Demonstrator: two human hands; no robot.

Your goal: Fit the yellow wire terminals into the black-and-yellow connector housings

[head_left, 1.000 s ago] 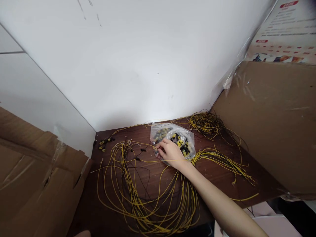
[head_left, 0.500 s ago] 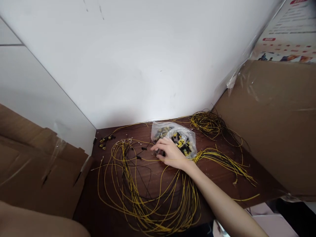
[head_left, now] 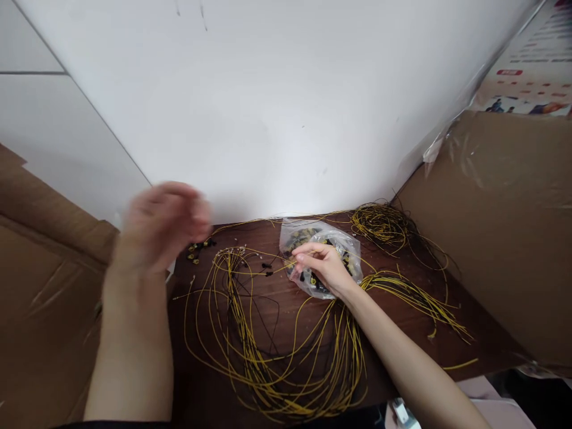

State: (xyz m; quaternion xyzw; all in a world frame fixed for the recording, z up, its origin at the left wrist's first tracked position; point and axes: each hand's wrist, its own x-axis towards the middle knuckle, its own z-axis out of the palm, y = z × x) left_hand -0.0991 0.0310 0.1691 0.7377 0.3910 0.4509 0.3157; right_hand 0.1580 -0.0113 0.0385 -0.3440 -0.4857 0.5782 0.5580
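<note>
My right hand [head_left: 319, 265] is over the clear plastic bag [head_left: 353, 250] of small black and yellow parts, its thumb and fingertips pinched on a yellow wire [head_left: 281, 269]. My left hand [head_left: 172, 220] is raised at the left in front of the white wall, smeared by motion, its fingers curled; whether anything is in it cannot be made out. Below the hands a large loop of yellow and black wires [head_left: 250, 357] lies on the dark brown table [head_left: 286, 316]. Thin pale ends of the wires gather at the loop's upper left.
A tangled wire coil [head_left: 379, 223] lies by the wall at the back right, with a fanned wire bundle [head_left: 415, 298] in front. Several loose black and yellow parts [head_left: 195, 253] are at the back left. Cardboard [head_left: 504, 226] stands on both sides.
My left hand has come up into view at the left. My right hand has moved slightly right and now pinches a yellow wire. The view has shifted a little.
</note>
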